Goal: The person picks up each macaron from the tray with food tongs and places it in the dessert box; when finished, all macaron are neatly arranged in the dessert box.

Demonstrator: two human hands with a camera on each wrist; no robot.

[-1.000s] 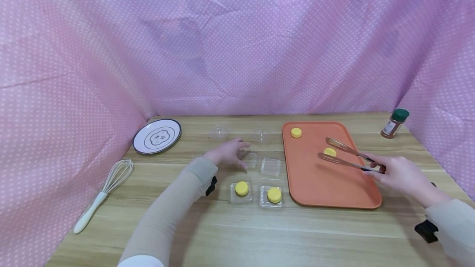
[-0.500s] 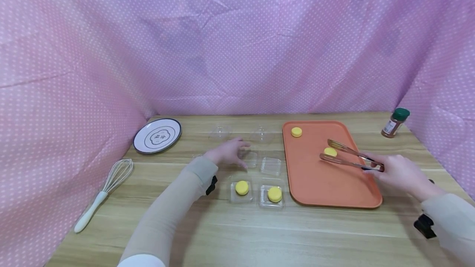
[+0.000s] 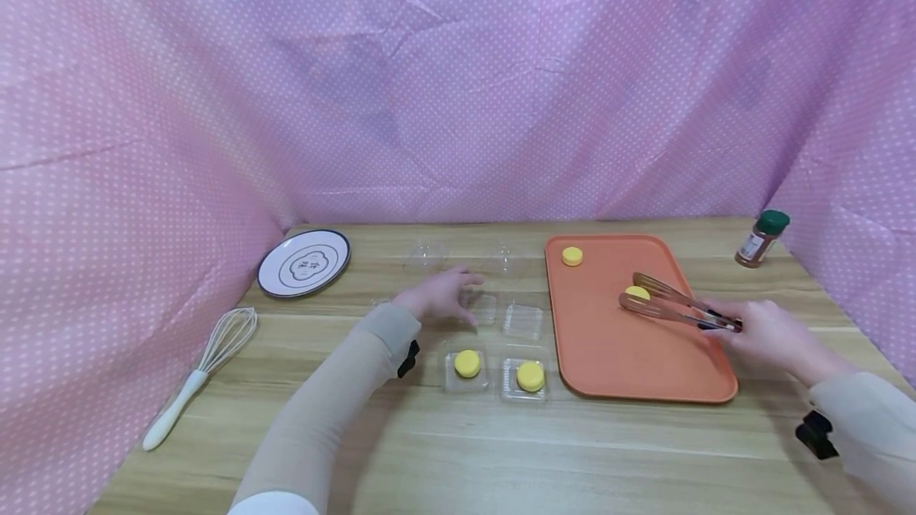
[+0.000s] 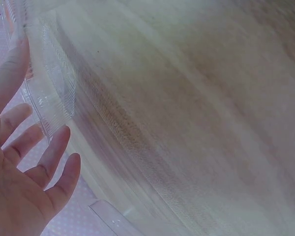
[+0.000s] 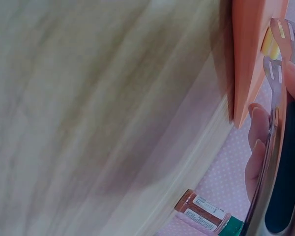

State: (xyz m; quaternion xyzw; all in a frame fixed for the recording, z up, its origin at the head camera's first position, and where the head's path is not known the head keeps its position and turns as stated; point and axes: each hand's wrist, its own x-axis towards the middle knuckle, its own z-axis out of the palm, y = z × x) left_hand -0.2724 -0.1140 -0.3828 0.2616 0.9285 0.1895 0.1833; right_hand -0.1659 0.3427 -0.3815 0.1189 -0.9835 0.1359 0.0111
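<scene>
My right hand (image 3: 769,332) grips metal tongs (image 3: 653,307) with dark handles. Their two slotted tips lie on either side of a yellow macaron (image 3: 636,291) on the orange tray (image 3: 630,356); whether they touch it I cannot tell. Another macaron (image 3: 572,256) sits at the tray's far left corner. My left hand (image 3: 440,294), thumb and fingers spread apart, is at a clear plastic box (image 4: 59,93); contact is unclear. Beside it lies a second clear box (image 3: 522,321). Nearer me, two clear boxes each hold a macaron, one on the left (image 3: 467,364) and one on the right (image 3: 530,377).
A white plate (image 3: 304,263) with a dark rim stands at the back left. Before it lies a whisk (image 3: 203,364). At the back right is a green-capped spice jar (image 3: 762,238). Pink dotted cloth (image 3: 458,102) hangs around the table (image 3: 501,451).
The tongs' tips have drawn closer together around the macaron, and my right hand has shifted very slightly. My left hand stays in place.
</scene>
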